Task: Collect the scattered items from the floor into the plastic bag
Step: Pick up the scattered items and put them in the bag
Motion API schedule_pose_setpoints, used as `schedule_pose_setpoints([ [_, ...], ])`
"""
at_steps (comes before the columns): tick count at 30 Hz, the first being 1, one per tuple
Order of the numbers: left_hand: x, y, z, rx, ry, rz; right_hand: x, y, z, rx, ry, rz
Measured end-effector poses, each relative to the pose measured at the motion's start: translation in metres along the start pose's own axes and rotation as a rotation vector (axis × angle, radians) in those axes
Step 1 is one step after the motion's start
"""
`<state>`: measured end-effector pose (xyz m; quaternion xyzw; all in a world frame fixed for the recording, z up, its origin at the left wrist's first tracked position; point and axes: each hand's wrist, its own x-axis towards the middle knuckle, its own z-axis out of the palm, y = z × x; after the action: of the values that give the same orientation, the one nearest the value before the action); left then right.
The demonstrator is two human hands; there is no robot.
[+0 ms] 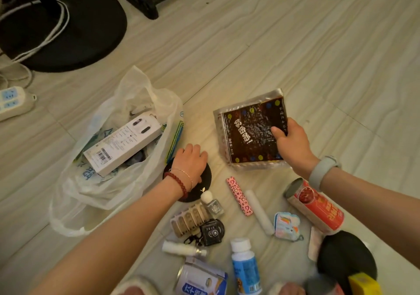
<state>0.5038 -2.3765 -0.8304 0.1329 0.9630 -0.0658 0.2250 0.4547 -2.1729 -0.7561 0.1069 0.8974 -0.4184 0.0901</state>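
Right hand [289, 143] pinches the dark foil snack packet [251, 131] at centre frame, lifted off the floor. Left hand [191, 160] rests flat, fingers relaxed, on a round black disc [205, 181] beside the translucent plastic bag [118, 158] at left, white carton [123, 143] inside. Cans, bottles and tubes crowd the lower frame.

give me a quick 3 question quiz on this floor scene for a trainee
1. True or false: the white box lies inside the plastic bag.
2. What does the right hand hold? A) the black snack packet B) the red can C) the pink tube
3. Which object does the left hand rest on?

Key:
1. True
2. A
3. The black round pad beside the bag
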Motion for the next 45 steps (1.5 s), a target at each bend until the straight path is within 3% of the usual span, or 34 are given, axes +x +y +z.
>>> schedule_pose_setpoints([
  [4, -0.009, 0.003, 0.001, 0.074, 0.007, 0.072, -0.003, -0.002, -0.002, 0.004, -0.008, -0.016],
  [7, -0.030, 0.000, -0.009, -0.117, 0.100, 0.067, -0.005, -0.008, -0.004, 0.036, 0.014, -0.070],
  [11, -0.072, -0.024, -0.035, -0.655, 0.391, -0.188, -0.008, -0.033, -0.002, 0.210, 0.079, -0.133],
  [15, -0.117, -0.068, -0.041, -0.965, 0.600, -0.473, -0.011, -0.071, 0.019, 0.448, 0.067, -0.166],
  [17, -0.138, -0.094, -0.034, -1.052, 0.693, -0.676, -0.015, -0.093, 0.035, 0.519, 0.000, -0.172],
  [20, -0.160, -0.122, -0.020, -1.089, 0.847, -0.929, -0.030, -0.120, 0.070, 0.413, -0.210, -0.151],
  [24, -0.176, -0.135, -0.005, -1.112, 0.990, -1.066, -0.053, -0.133, 0.124, 0.224, -0.367, -0.055],
  [27, -0.183, -0.141, 0.004, -1.160, 1.044, -1.069, -0.060, -0.142, 0.161, 0.316, -0.392, 0.050],
  [30, -0.182, -0.142, 0.005, -1.197, 1.059, -1.020, -0.060, -0.145, 0.194, 0.288, -0.470, -0.091],
  [32, -0.176, -0.142, 0.004, -1.189, 1.069, -1.008, -0.061, -0.140, 0.199, 0.009, -0.527, -0.276],
  [35, -0.163, -0.143, 0.000, -1.176, 1.097, -0.940, -0.052, -0.125, 0.189, -0.243, -0.375, -0.400],
  [38, -0.144, -0.146, -0.008, -1.228, 1.076, -0.829, -0.034, -0.109, 0.180, -0.257, -0.264, -0.274],
  [42, -0.111, -0.144, -0.019, -1.370, 0.965, -0.687, -0.019, -0.101, 0.186, -0.156, -0.324, -0.043],
  [45, -0.093, -0.137, -0.013, -1.388, 0.836, -0.673, -0.017, -0.099, 0.186, -0.089, -0.279, -0.065],
])
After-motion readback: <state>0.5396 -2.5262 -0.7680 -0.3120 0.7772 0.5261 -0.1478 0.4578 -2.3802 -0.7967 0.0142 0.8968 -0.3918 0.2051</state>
